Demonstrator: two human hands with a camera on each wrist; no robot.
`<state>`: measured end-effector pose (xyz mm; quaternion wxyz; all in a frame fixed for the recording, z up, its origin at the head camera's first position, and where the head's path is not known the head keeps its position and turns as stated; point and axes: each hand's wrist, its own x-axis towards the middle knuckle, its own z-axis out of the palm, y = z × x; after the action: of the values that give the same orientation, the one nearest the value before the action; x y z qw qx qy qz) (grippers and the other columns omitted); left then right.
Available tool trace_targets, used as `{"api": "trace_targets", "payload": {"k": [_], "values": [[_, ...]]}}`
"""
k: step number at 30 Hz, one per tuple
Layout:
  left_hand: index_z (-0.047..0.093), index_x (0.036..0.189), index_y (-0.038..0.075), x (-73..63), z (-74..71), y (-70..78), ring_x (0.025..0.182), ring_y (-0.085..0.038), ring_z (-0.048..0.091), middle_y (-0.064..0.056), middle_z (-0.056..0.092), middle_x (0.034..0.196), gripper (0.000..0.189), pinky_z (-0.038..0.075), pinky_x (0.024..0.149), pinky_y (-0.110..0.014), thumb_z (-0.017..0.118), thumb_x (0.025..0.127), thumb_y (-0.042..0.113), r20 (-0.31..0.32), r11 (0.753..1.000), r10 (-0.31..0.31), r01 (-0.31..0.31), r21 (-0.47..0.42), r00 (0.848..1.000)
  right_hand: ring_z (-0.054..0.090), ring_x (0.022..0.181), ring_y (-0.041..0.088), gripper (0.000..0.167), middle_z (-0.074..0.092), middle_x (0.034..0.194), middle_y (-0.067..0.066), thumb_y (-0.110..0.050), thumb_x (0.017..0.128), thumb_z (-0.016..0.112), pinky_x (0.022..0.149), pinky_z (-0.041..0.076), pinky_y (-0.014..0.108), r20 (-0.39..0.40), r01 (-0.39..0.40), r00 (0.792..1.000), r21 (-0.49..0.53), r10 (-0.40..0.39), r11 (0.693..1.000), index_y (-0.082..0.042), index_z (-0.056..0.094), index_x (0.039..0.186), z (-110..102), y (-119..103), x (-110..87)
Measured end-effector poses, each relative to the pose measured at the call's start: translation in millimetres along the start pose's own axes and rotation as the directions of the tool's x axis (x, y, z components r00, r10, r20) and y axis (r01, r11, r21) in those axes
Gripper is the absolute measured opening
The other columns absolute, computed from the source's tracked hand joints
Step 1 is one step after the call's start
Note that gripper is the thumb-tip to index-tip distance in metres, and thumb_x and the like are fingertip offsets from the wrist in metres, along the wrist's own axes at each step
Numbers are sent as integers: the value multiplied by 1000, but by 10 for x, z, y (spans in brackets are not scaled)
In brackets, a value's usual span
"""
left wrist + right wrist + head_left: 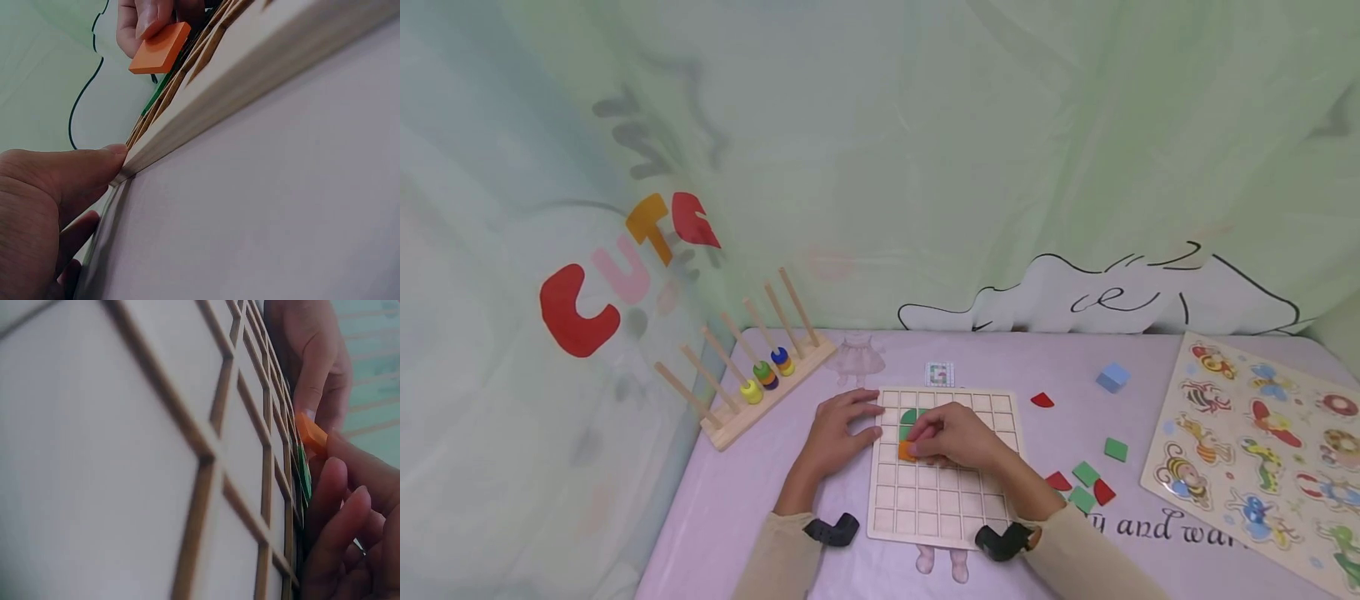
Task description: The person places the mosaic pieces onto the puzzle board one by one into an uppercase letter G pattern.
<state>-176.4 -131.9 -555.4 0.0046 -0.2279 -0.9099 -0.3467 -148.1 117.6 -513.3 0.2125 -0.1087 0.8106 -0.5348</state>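
A wooden grid board (906, 500) lies flat on the table. Fingers extended, my left hand (844, 429) rests against its left edge; in the left wrist view the thumb touches the board's rim (206, 112). Over the board, my right hand (958, 435) pinches an orange square tile (906, 451) between thumb and fingers. The left wrist view has this orange tile (160, 49) tilted and raised off the grid. Green tiles (908, 416) sit in cells just beyond it, partly covered by the right hand.
Right of the board lie loose green squares (1116, 449) and red quarter-round tiles (1042, 400). A small pattern card (940, 374) is behind the board. A peg rack with rings (767, 400) stands left, a blue cube (1113, 377) and an insect puzzle board (1232, 450) right.
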Motion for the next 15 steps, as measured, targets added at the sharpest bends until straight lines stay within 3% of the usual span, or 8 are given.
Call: {"api": "trace_targets", "payload": {"k": [5,15], "values": [[75,122,22,1,-7,5,143,-19,48,7,61,145,32,31,119,-52,76,91,29,-5,1000,1,-1,-1,1000,59,54,11,11,66,67,-1,-15,82,84,52,49,23,-43,-25,999,-13,24,1000,-10,78,89,50,1,28],[75,120,21,-1,2,16,141,-22,50,5,62,143,31,33,116,-55,77,90,27,-29,1000,27,-27,-12,999,59,54,11,11,67,65,-1,-16,80,86,53,50,23,-43,-62,997,-4,62,998,-10,78,85,37,-15,23]]}}
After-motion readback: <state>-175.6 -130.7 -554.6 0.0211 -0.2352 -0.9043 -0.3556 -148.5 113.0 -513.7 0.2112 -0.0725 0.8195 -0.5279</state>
